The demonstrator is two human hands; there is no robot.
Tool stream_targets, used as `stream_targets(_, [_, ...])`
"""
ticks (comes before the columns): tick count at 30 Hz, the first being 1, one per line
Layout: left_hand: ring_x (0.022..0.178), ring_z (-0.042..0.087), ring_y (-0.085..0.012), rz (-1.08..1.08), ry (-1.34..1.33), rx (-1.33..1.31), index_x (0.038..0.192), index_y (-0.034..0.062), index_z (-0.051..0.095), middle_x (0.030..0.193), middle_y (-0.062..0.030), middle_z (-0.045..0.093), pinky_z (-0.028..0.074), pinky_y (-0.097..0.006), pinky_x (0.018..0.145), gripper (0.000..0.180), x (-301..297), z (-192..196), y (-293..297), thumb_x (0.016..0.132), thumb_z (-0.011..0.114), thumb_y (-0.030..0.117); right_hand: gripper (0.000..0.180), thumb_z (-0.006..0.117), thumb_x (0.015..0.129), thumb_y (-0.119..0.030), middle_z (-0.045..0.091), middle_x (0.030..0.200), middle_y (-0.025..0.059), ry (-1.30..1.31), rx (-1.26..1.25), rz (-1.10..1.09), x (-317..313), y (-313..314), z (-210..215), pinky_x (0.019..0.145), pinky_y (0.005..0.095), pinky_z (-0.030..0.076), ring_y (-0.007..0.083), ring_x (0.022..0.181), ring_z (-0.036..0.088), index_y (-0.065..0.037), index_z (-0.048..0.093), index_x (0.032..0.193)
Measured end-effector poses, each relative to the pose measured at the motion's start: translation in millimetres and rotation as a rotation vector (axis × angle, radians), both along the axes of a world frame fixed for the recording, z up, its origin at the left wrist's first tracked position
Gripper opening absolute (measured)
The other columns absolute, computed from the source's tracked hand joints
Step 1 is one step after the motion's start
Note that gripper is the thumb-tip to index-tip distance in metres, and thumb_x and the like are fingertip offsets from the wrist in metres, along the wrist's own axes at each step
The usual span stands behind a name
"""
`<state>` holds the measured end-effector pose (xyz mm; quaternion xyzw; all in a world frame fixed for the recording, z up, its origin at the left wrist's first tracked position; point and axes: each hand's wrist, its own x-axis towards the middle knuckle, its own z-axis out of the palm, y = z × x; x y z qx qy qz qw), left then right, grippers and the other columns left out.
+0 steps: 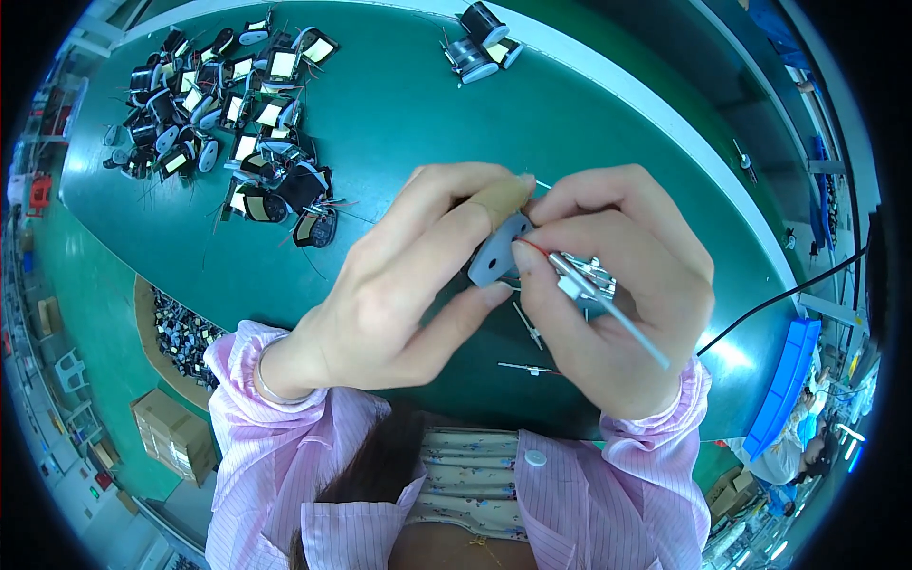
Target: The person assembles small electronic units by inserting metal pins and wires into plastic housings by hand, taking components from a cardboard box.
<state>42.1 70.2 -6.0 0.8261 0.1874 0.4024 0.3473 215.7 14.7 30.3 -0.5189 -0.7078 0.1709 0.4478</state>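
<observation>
1. The left hand (399, 266) is curled around a small dark component with a grey oval end plate (497, 249), thumb below and fingers above. This grip seems meant to leave the plate's holed face exposed.
2. The component is held up over the green bench (408, 123), toward its near edge, probably for a close view.
3. The right hand (632, 285) is partly closed: thumb and forefinger pinch at the plate's side, with a thin red wire (534, 246) at the thumb tip. Whether the wire joins the component cannot be told.
4. Its palm cradles a bundle of slim metal-and-white leads (594, 275), perhaps to keep spares handy.
5. Similar leads (530, 368) lie loose near the bench's near edge.
6. Wired coil units (237, 123) are heaped toward the far left corner, apparently kept away from the working spot.
</observation>
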Motion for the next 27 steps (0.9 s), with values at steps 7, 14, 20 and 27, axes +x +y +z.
stream_targets(7, [0.089, 0.059, -0.0229, -0.008, 0.028, -0.157, 0.109, -0.0051, 0.059, 0.113, -0.0187, 0.056, 0.049, -0.027, 0.065, 0.046, -5.2, -2.6, 2.4, 0.067, 0.079, 0.002, 0.017, 0.073, 0.069, 0.004, 0.064, 0.083, 0.0136, 0.278, -0.307, 0.022, 13.4, -10.2, 10.1, 0.062, 0.0246, 0.047, 0.0174, 0.07, 0.061, 0.005, 0.066, 0.085])
stream_targets(14, [0.087, 0.06, -0.0184, -0.087, 0.116, -0.126, 0.111, -0.0058, 0.058, 0.101, -0.0143, 0.063, 0.049, -0.028, 0.067, 0.051, -7.4, 2.9, 1.9, 0.068, 0.081, 0.006, 0.013, 0.072, 0.072, 0.005, 0.058, 0.066, 0.0087, 0.072, -0.234, 0.023, 9.2, -3.4, -4.7, 0.049, 0.028, 0.043, 0.0189, 0.053, 0.057, 0.0, 0.068, 0.083])
stream_targets(20, [0.084, 0.064, -0.0187, -0.203, 0.025, -0.747, 0.107, -0.0129, 0.062, 0.096, -0.0171, 0.066, 0.049, -0.029, 0.074, 0.038, -15.3, 2.9, 5.8, 0.073, 0.074, -0.001, 0.011, 0.072, 0.07, 0.003, 0.047, 0.062, 0.007, 0.097, -0.164, 0.197, 25.0, 1.4, -5.7, 0.044, 0.0329, 0.029, 0.0202, 0.049, 0.046, -0.001, 0.067, 0.079])
stream_targets(27, [0.063, 0.06, -0.0226, -0.027, 0.008, -0.148, 0.093, -0.0119, 0.064, 0.078, -0.0167, 0.064, 0.047, -0.032, 0.056, 0.031, -1.7, -0.9, -4.1, 0.068, 0.076, 0.001, 0.011, 0.069, 0.07, 0.005, 0.043, 0.058, 0.0084, -0.08, -0.077, 0.065, 9.9, -13.9, -10.9, 0.043, 0.035, 0.028, 0.0212, 0.047, 0.042, 0.002, 0.063, 0.078])
